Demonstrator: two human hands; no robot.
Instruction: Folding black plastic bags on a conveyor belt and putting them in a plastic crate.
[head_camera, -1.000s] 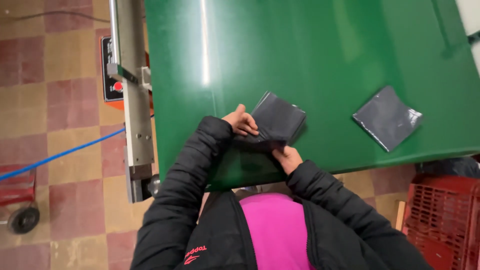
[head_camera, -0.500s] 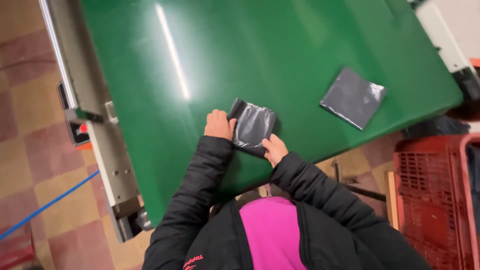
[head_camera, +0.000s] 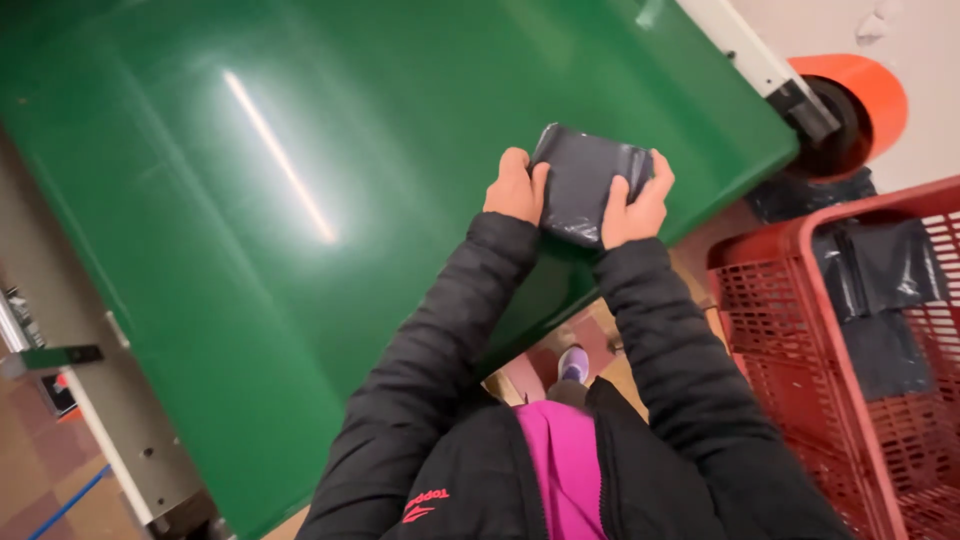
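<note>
Green belting fills the scene as a broad conveyor table (head_camera: 300, 200), with a red mesh crate (head_camera: 800, 330) standing at its near right. Both hands clamp a dark grey plastic-wrapped packet (head_camera: 588, 183) just above the belt's right edge: the left hand (head_camera: 516, 190) and right hand (head_camera: 636, 205) pinch opposite sides. It looks light, soft and slippery, best held by its edges. More dark bags (head_camera: 880, 270) lie in the crate.

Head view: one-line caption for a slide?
Both hands, left hand and right hand, grip a dark plastic-wrapped packet over a green belt.
</note>
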